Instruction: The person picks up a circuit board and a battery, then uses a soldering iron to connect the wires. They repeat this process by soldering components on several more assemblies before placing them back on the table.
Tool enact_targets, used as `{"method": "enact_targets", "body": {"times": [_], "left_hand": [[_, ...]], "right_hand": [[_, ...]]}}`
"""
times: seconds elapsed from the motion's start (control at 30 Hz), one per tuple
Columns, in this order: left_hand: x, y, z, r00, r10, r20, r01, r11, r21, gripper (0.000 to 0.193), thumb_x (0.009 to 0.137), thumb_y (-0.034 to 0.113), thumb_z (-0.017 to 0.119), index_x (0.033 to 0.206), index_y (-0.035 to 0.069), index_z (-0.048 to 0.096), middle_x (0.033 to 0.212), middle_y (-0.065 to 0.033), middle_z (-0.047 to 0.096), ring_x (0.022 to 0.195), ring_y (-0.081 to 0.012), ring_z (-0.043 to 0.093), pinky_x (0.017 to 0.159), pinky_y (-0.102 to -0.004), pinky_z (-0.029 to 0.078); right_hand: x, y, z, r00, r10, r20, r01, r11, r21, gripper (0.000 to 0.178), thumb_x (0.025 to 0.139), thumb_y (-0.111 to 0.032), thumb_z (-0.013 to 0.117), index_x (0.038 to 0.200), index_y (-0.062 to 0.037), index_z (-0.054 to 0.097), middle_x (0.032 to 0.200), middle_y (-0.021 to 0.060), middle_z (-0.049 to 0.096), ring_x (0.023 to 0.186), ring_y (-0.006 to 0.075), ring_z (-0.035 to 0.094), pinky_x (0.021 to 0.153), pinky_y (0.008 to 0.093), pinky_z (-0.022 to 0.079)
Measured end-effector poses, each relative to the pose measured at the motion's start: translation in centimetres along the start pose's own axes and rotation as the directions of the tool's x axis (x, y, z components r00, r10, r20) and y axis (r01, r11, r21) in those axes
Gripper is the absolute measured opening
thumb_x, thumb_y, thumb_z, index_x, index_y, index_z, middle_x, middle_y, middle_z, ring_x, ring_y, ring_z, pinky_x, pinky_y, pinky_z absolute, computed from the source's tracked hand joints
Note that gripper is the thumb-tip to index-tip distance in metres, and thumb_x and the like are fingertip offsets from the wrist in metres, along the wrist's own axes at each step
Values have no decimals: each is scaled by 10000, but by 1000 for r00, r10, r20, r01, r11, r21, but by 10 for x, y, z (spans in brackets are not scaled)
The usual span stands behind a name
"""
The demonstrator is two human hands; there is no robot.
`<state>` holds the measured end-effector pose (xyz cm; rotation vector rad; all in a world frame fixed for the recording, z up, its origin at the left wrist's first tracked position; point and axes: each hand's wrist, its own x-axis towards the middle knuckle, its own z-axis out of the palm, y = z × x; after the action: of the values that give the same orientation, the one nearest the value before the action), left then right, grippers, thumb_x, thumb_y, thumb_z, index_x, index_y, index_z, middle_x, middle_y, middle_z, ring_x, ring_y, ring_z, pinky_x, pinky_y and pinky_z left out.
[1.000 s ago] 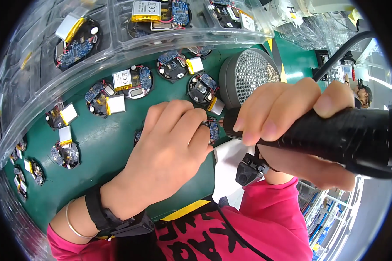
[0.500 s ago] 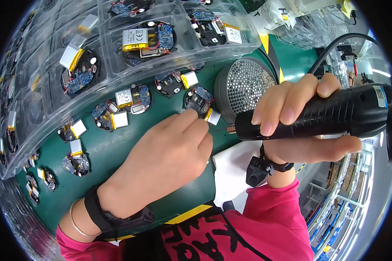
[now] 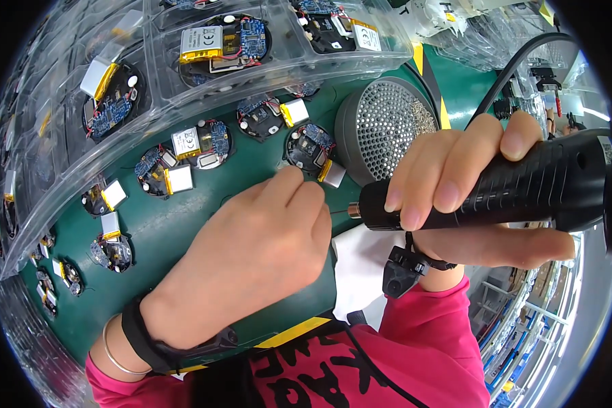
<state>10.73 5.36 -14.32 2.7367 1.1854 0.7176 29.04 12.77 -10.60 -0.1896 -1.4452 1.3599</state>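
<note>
My right hand (image 3: 455, 170) is wrapped round a black electric screwdriver (image 3: 517, 187) held almost level. Its thin bit points left, at the fingers of my left hand (image 3: 258, 251). Those fingers are curled closed, and what they hold, if anything, is hidden beneath them. Just beyond the left knuckles lies a round black circuit assembly (image 3: 311, 146) with a silver, yellow-edged battery (image 3: 332, 174) at its side. The round screw feeder (image 3: 381, 129), grey with a perforated top and small screws at its far side, stands between it and my right hand.
A clear plastic tray (image 3: 163, 102) of similar assemblies overhangs the far left. Several more, such as one circuit disc (image 3: 112, 253), lie on the green mat (image 3: 177, 234). White paper (image 3: 360, 265) sits below the screwdriver. A black cable (image 3: 523, 58) arches at the upper right.
The screwdriver's tip has shifted slightly left and down, closer to my left hand. My left hand stays curled in nearly the same place. The whole view has moved a little.
</note>
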Motion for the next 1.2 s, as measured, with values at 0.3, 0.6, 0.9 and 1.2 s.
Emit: {"method": "enact_targets", "body": {"times": [0.3, 0.6, 0.9, 1.2], "left_hand": [[0, 5, -13, 984, 19, 179, -29, 998, 53, 218, 693, 89, 642, 883, -16, 645, 842, -48, 541, 829, -172, 582, 574, -267, 516], [-1, 2, -10, 986, 11, 169, -5, 999, -36, 170, 670, 69, 629, 824, -3, 622, 833, -50, 541, 827, -188, 583, 573, -270, 517], [-1, 3, -6, 994, 4, 107, -4, 1000, -1, 83, 653, 83, 634, 705, 31, 594, 770, -47, 498, 775, -181, 535, 591, -262, 489], [-9, -3, -17, 981, -142, 134, 157, 981, -114, 262, 705, 29, 708, 954, -13, 638, 950, -101, 588, 859, -267, 602, 698, -350, 532]], "right_hand": [[1, -7, 4, 983, 122, 136, -118, 992, -35, 802, 785, -741, 636, 1133, -65, 380, 766, 103, 590, 468, 217, 613, 456, 354, 563], [-5, -4, 20, 992, 123, 13, -123, 992, 1, 797, 780, -731, 650, 1120, -66, 372, 729, 111, 600, 463, 229, 610, 457, 352, 562], [-7, -5, 22, 995, 89, 49, -88, 996, -12, 793, 776, -731, 652, 1119, -64, 394, 730, 107, 598, 464, 229, 611, 455, 348, 563], [9, -9, -15, 991, -65, -118, 73, 995, 72, 774, 839, -761, 535, 1143, -57, 433, 734, 60, 529, 452, 185, 557, 425, 325, 503]]}}
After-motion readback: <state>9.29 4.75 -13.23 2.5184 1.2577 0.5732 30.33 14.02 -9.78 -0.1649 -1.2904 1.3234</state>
